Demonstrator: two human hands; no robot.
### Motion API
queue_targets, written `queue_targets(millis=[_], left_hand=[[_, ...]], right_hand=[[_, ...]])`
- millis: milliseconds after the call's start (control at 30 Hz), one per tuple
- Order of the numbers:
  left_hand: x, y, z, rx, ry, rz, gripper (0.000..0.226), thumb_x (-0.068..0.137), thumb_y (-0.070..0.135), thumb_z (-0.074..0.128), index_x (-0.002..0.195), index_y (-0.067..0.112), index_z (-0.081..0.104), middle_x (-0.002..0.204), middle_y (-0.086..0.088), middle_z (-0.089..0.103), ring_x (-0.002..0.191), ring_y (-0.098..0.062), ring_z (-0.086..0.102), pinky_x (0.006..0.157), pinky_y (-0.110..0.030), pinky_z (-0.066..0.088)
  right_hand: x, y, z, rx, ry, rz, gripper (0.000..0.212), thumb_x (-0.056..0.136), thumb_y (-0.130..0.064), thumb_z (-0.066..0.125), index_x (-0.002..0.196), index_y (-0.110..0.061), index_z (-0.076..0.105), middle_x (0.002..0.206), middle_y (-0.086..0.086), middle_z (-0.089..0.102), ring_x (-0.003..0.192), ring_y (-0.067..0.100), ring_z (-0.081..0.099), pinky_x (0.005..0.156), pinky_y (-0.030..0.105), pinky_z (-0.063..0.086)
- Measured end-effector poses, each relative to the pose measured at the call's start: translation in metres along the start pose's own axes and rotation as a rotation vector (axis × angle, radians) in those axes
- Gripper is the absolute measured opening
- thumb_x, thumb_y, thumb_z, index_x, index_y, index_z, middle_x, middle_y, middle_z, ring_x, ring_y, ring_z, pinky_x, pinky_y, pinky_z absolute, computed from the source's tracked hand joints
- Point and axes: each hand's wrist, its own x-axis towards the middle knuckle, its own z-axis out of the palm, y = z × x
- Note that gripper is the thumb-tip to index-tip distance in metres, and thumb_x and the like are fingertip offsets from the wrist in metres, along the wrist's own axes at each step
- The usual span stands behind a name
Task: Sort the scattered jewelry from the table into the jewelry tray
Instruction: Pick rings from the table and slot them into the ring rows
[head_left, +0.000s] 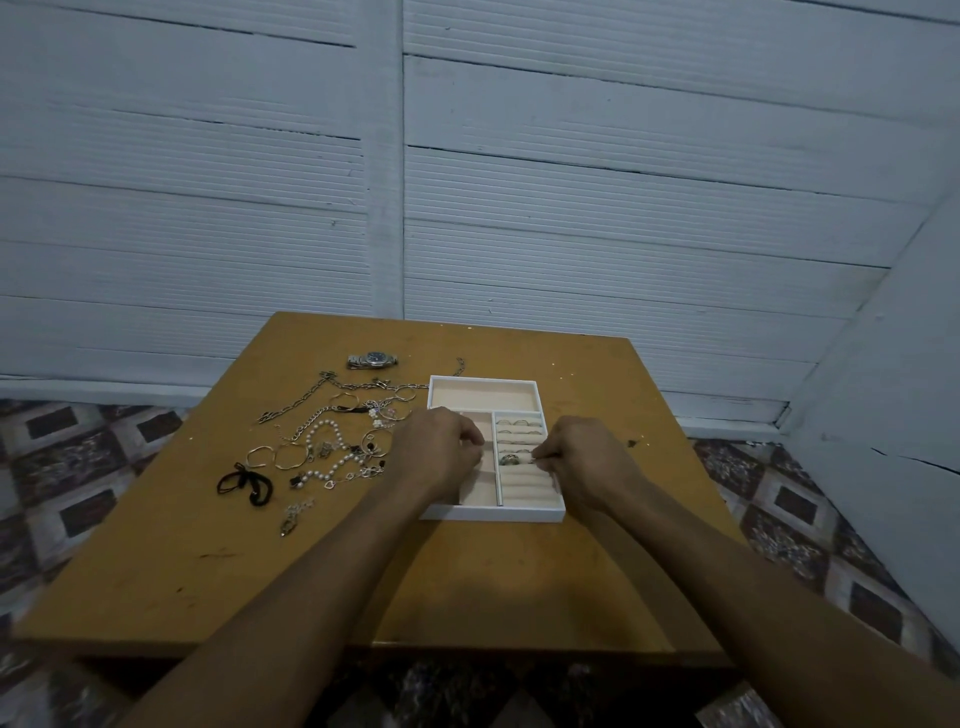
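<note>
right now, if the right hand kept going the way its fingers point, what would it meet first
Probably the chunky ring seated in the ring rolls of the jewelry tray, just left of the right hand. Height above the rolls is unclear, so it could pass over.

Tray (492, 514) sits mid-worktop (311, 571), jewelry pile (332, 441) just left of it, watch (372, 359) at the far side, rings (519, 427) in tray's right section.

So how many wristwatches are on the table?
1. The wristwatch lies near the far edge of the table, beyond the scattered chains, left of the jewelry tray. The left hand and right hand cover part of the tray, so another may be hidden.
</note>
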Motion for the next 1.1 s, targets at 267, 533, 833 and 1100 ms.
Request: queue_targets(millis=[267,533,833,1100], left_hand=[[-0.0015,-0.0040,-0.0024,0.011,0.007,-0.001,0.018,0.084,0.026,0.065,0.098,0.024,0.077,0.097,0.005,0.074,0.089,-0.012,0.064,0.085,-0.033,0.053],[-0.0030,-0.0042,-0.0034,0.006,0.005,0.003,0.019,0.085,0.025,0.065,0.099,0.023,0.077,0.100,0.004,0.074,0.091,-0.011,0.063,0.084,-0.032,0.052],[-0.0060,-0.0019,-0.0048,0.007,-0.003,-0.011,0.022,0.084,0.023,0.062,0.101,0.023,0.077,0.102,0.002,0.073,0.093,-0.014,0.063,0.086,-0.031,0.051],[-0.0064,0.0007,-0.0040,0.014,0.005,-0.015,0.022,0.085,0.024,0.062,0.101,0.023,0.077,0.101,0.004,0.074,0.091,-0.013,0.063,0.084,-0.030,0.052]], right_hand=[[-0.0007,-0.0015,-0.0001,-0.070,-0.009,-0.064,0.027,0.097,-0.018,0.054,0.119,-0.015,0.069,0.115,0.007,0.063,0.107,0.022,0.056,0.088,0.034,0.047],[-0.0070,-0.0020,0.0089,0.074,0.099,0.054,0.014,0.092,-0.013,0.057,0.100,-0.017,0.067,0.101,0.002,0.066,0.095,0.020,0.058,0.077,0.034,0.049],[-0.0061,-0.0019,0.0067,-0.067,0.106,-0.064,0.021,0.096,-0.019,0.054,0.105,-0.017,0.073,0.103,0.004,0.069,0.099,0.020,0.055,0.078,0.029,0.041],[-0.0034,-0.0027,0.0064,-0.190,0.078,-0.192,0.023,0.094,-0.015,0.052,0.103,-0.016,0.072,0.102,0.002,0.071,0.094,0.021,0.053,0.073,0.029,0.031]])
